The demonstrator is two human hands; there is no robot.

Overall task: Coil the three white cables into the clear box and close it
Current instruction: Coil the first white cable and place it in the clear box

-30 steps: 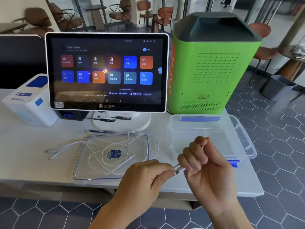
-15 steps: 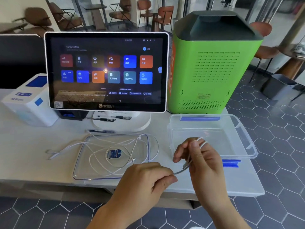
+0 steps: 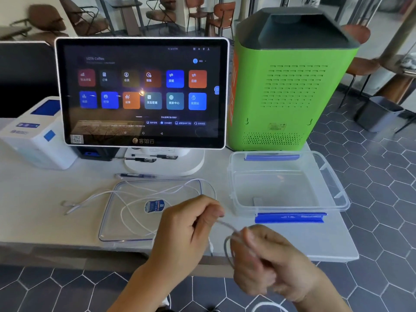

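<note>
A white cable (image 3: 227, 226) stretches between my two hands near the table's front edge. My left hand (image 3: 191, 224) pinches it at the fingertips. My right hand (image 3: 267, 262), blurred, is closed around a loop of it lower and to the right. The other white cables (image 3: 126, 208) lie tangled over the clear lid (image 3: 112, 230), which rests flat on the table left of my hands. The clear box (image 3: 290, 206) with blue latches stands open and empty at the right.
A touchscreen terminal (image 3: 141, 91) on a white stand sits behind the lid. A green machine (image 3: 281, 86) stands behind the box, a white printer (image 3: 33, 136) at the left. A pen (image 3: 135, 176) lies by the stand. The table edge runs under my hands.
My right hand dropped from beside the box to below the table edge, winding the cable into a loop. My left hand rose slightly, still pinching the cable.
</note>
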